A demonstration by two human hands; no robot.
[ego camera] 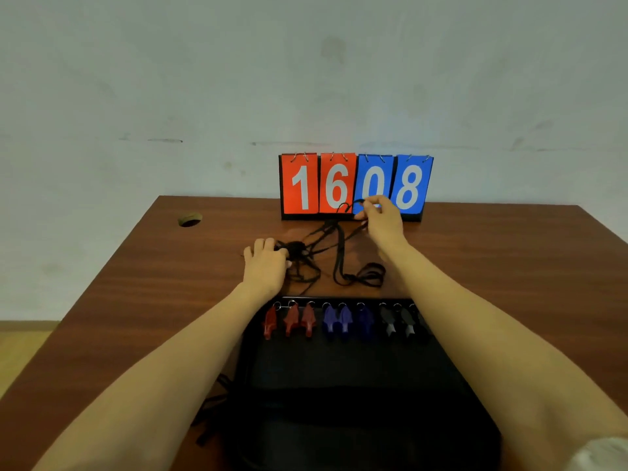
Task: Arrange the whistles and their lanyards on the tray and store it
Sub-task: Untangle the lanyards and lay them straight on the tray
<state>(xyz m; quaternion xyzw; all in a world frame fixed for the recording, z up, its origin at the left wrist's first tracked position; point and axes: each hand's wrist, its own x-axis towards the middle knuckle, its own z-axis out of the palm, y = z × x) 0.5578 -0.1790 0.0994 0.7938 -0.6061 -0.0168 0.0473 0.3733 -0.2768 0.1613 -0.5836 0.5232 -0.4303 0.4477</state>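
A black tray (pixel 339 385) lies on the wooden table in front of me. Along its far edge sits a row of whistles: red whistles (pixel 290 320) on the left, blue whistles (pixel 343 321) in the middle, black whistles (pixel 397 321) on the right. Beyond the tray a tangle of black lanyards (pixel 316 253) is spread on the table. My left hand (pixel 265 263) presses on the knotted bundle at the tangle's left. My right hand (pixel 382 215) is raised and pinches one lanyard loop, pulling it up in front of the scoreboard.
A flip scoreboard (pixel 355 186) reading 16 and 08 stands at the table's far edge against the wall. A round cable hole (pixel 189 219) is at the far left of the table (pixel 153 300). More black cord (pixel 214 409) hangs by the tray's left side.
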